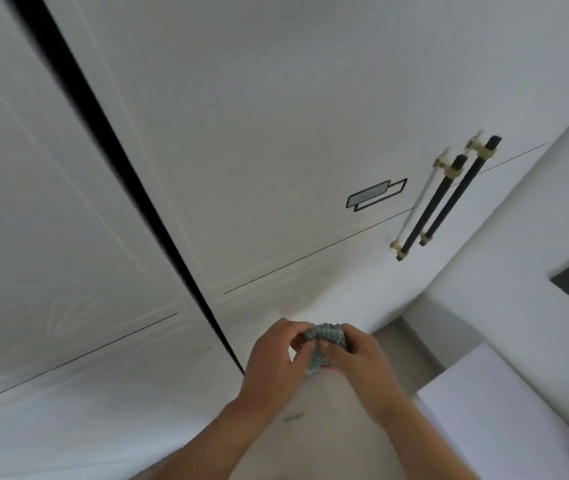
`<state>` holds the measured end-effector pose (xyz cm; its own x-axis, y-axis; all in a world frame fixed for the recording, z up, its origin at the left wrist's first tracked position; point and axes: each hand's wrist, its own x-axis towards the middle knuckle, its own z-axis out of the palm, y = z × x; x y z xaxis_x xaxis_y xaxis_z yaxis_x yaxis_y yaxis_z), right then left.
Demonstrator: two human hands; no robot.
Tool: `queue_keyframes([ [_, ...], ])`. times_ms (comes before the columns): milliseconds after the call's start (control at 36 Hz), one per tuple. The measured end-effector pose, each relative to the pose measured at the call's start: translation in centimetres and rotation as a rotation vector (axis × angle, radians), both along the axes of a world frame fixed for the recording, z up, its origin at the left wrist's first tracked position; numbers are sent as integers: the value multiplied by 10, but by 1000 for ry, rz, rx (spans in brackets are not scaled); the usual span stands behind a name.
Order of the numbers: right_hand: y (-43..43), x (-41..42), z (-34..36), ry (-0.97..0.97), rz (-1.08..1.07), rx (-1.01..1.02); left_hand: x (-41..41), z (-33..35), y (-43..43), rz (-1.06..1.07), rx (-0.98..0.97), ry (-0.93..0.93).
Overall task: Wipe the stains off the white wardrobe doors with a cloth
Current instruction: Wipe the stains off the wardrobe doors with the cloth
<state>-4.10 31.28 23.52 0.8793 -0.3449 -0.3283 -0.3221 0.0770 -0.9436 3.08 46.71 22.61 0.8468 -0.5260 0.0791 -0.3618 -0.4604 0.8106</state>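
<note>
White wardrobe doors [241, 133] fill the view, tilted, with a dark gap between two of them. A small grey-green cloth [323, 342] is bunched between both hands, in front of the lower part of the doors. My left hand [272, 362] grips its left side with curled fingers. My right hand [359, 358] pinches its right side. The cloth is held off the door surface. No stain shows clearly; faint marks sit near the lower left door [61, 317].
Two black bar handles [446, 199] with pale brackets stand out from the doors at right. A small outlined label [375, 195] sits beside them. A white surface [505, 410] lies at the lower right, with beige floor [324, 427] below my hands.
</note>
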Motion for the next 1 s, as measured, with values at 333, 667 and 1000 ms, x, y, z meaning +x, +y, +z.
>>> queue_keyframes([
  [333,-52,32,-57,-22,231,125,-15,-41,-24,144,264,-122],
  [667,-25,36,-145,-251,416,30,-28,-149,3,356,252,-580],
  [1000,-5,-49,-126,-503,370,-52,-98,-167,39,545,363,-1020],
])
